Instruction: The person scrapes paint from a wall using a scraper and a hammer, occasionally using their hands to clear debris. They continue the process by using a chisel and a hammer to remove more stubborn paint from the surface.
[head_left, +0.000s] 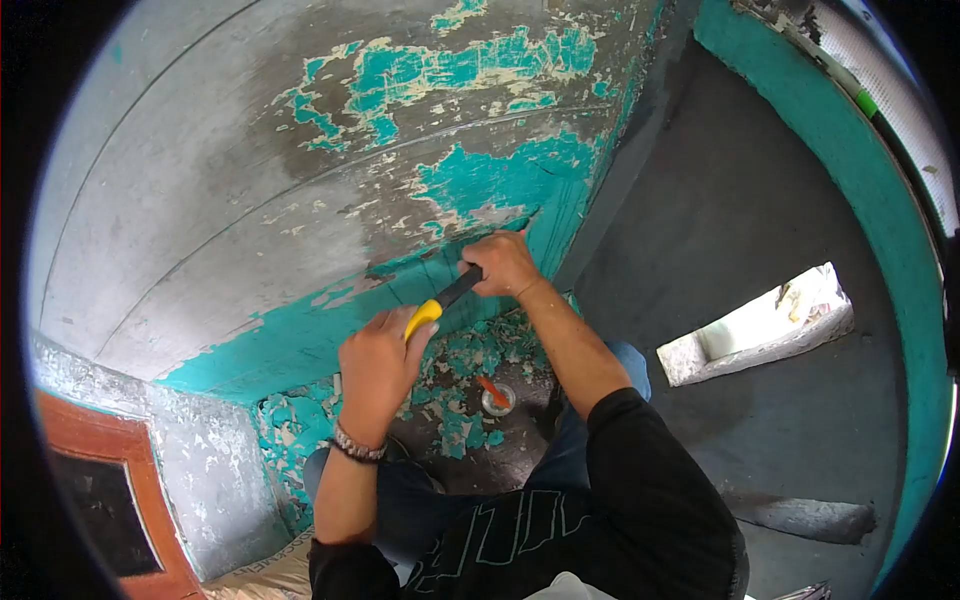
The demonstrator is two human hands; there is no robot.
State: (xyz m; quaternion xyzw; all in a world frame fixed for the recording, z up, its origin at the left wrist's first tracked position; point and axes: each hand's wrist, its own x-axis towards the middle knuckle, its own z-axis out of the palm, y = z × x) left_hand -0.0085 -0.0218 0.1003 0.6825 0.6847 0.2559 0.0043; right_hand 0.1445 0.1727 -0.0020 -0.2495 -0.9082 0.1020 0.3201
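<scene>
My left hand (378,368), with a bracelet at its wrist, is wrapped round the yellow end of a tool with a yellow and black handle (440,302). Further up, my right hand (500,264) grips the black part of the same tool, close to the wall. The tool's far end is hidden by my right hand. Turquoise paint (510,180) covers the wall around my right hand, with ragged edges where bare grey and brown surface (330,215) shows.
Turquoise paint flakes (470,355) litter the floor below my hands. Among them stands a small round container (498,400) with an orange object. A dark panel (740,200) with a bright opening (770,320) is at right, a brown frame (105,437) at lower left.
</scene>
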